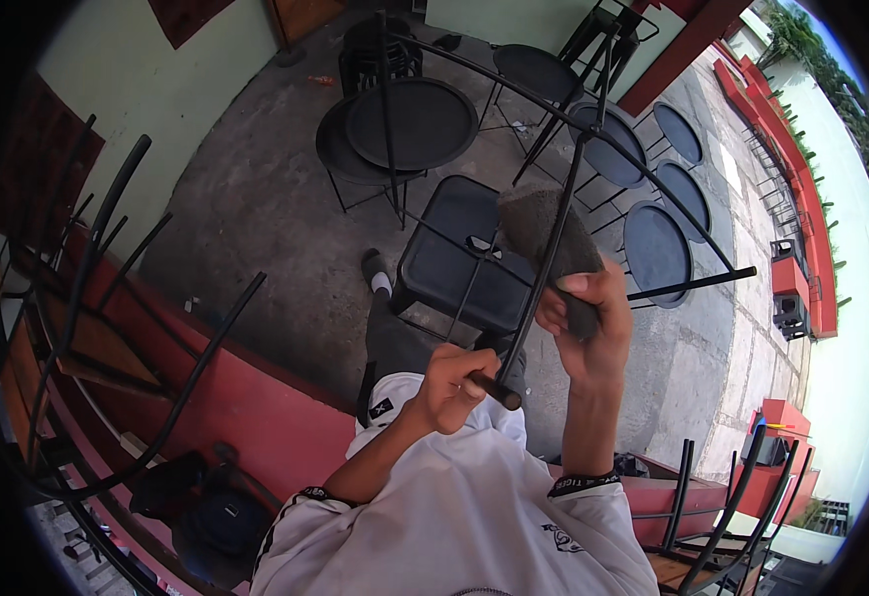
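A black metal furniture frame (548, 260), with thin crossed braces, stands tilted up in front of me. My left hand (451, 387) is wrapped round the near end of one of its tubes, close to my lap. On the right, my right hand (594, 306) grips a grey, rough-looking sheet of sandpaper (549, 223), bent lengthwise and lying against the same tube. Part of the sheet is hidden behind the tube and my fingers. Just beyond the frame is a black plastic stool (461, 243), partly covered by the braces.
Round black folding tables (412, 124) stand ahead on the concrete floor, with several more round tables (657, 253) to the right. Chairs with black tubular legs (107, 348) are piled at left on a red ledge (246, 397). Another chair (742, 507) lies at lower right.
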Demonstrator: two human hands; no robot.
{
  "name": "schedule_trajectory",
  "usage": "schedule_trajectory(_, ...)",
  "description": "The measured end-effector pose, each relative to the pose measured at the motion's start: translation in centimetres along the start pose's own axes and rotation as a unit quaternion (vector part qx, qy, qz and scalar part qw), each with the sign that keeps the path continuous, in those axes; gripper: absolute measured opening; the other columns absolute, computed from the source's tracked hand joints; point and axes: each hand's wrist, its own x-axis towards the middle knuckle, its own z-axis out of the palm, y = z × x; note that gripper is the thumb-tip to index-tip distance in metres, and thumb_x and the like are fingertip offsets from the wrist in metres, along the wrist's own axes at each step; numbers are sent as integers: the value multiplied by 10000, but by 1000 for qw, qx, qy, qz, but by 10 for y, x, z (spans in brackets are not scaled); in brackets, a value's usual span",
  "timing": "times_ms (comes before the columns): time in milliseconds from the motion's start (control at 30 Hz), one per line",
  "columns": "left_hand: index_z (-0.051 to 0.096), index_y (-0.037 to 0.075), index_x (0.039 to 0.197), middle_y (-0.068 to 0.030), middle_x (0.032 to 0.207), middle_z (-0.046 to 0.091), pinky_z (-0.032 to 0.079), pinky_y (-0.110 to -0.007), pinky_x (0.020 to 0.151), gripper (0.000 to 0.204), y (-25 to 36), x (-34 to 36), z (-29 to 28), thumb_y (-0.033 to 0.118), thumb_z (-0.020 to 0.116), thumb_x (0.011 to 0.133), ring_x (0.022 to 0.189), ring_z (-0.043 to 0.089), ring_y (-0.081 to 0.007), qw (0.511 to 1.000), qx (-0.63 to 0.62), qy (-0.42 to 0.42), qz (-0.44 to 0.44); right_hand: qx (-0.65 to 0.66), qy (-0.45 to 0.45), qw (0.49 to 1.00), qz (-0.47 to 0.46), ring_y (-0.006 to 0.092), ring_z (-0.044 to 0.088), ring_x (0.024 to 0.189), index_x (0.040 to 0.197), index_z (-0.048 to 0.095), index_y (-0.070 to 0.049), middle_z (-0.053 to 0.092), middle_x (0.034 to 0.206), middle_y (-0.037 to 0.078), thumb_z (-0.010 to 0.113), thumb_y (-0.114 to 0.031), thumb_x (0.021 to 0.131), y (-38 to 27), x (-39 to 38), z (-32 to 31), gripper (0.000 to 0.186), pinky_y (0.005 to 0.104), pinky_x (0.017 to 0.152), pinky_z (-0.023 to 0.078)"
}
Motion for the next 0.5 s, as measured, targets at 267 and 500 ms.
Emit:
schedule_trajectory(267, 489, 36, 648, -30, 523, 398, 292, -314, 464, 458, -11, 13, 13, 390, 465, 939, 442, 411, -193, 1000, 2, -2, -21, -174, -18, 983, -60, 87, 441, 436, 703, 581, 42, 532, 553, 48, 632, -177, 662, -2, -52, -3, 229, 245, 412, 286)
schedule_trajectory(500, 547, -59, 1182, -88, 1080, 594, 430, -240, 803, 487, -30, 13, 19, 352, 495, 925, 934, 541, -117, 994, -27, -53, -91, -223, 1, 968, -111, 48, 424, 463, 803, 619, 22, 498, 539, -19, 566, -22, 704, -3, -67, -7, 120, 233, 447, 322)
